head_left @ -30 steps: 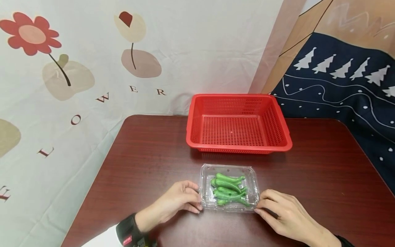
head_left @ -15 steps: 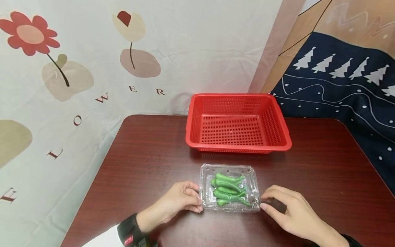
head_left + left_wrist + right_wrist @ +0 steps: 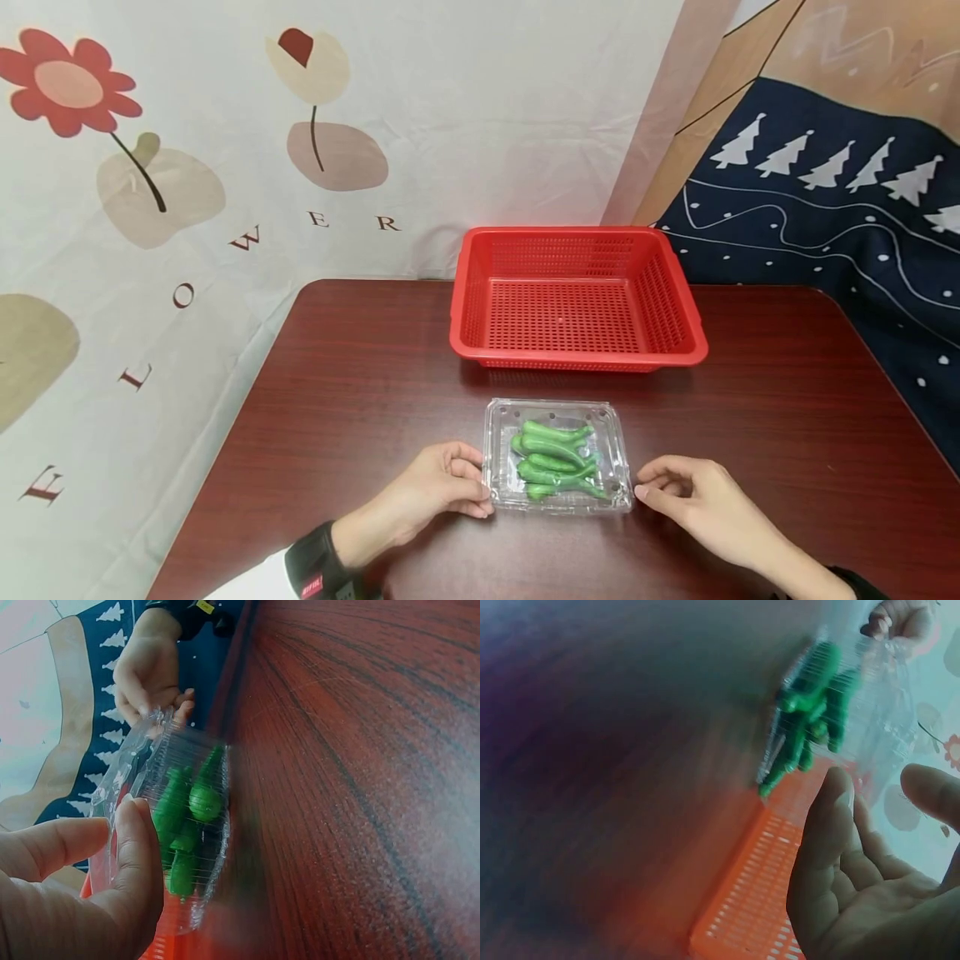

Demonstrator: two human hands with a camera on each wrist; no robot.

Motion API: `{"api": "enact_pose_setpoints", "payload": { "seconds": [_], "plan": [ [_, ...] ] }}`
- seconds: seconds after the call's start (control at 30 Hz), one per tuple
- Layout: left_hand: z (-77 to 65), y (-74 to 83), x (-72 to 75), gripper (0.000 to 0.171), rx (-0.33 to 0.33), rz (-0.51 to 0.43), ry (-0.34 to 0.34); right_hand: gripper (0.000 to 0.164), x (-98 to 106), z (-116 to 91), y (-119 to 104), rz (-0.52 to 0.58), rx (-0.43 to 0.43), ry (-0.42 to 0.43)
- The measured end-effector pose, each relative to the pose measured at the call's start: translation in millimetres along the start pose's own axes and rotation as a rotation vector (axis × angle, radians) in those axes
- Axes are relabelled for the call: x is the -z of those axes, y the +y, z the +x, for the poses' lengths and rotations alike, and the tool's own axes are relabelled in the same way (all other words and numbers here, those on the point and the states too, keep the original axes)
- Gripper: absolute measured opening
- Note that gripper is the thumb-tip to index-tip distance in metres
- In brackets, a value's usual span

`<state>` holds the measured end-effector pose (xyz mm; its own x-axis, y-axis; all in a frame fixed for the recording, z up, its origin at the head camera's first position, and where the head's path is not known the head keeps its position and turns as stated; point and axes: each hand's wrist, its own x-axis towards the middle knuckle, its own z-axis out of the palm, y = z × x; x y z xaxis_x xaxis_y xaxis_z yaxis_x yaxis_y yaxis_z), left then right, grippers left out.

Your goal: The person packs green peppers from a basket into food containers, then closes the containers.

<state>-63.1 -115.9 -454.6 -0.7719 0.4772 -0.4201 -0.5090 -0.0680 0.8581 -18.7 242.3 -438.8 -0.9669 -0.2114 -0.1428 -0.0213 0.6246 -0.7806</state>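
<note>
A clear plastic clamshell box (image 3: 498, 425) lies on the table with its lid down and several long green peppers (image 3: 555, 467) inside. My left hand (image 3: 438, 487) is at the box's near left corner, thumb and fingers on its edge. In the left wrist view, the left thumb (image 3: 64, 844) and forefinger (image 3: 135, 847) lie on either side of the lid's rim. Just off the near right corner is my right hand (image 3: 705, 504), fingers bent towards the box. The right wrist view shows a gap between right thumb (image 3: 934, 791) and fingers (image 3: 829, 825), with nothing held.
A red perforated plastic basket (image 3: 465, 333) stands behind the box, near the table's back edge, and no contents show in it. The brown wooden table (image 3: 360, 367) meets a printed cloth (image 3: 480, 100) at the back.
My right hand has left the box's near right corner and shifted slightly to the right. The left hand has stayed at its corner, and the box has barely moved.
</note>
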Motion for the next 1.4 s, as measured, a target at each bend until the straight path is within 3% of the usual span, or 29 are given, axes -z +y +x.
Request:
{"api": "enact_pose_setpoints", "payload": {
  "seconds": [0.4,0.8,1.4],
  "plan": [
    [2.3,-2.3,0.2,0.043,-0.003,0.000,-0.002,0.006,-5,8,11,0.127,0.072,-0.163],
    [1.1,-1.9,-1.4,0.044,-0.005,0.003,-0.003,0.018,-8,12,13,0.261,0.016,-0.285],
    [3.4,-3.1,-2.1,0.046,0.002,0.011,-0.009,0.024,-10,12,12,0.340,-0.035,-0.323]
  ]
}}
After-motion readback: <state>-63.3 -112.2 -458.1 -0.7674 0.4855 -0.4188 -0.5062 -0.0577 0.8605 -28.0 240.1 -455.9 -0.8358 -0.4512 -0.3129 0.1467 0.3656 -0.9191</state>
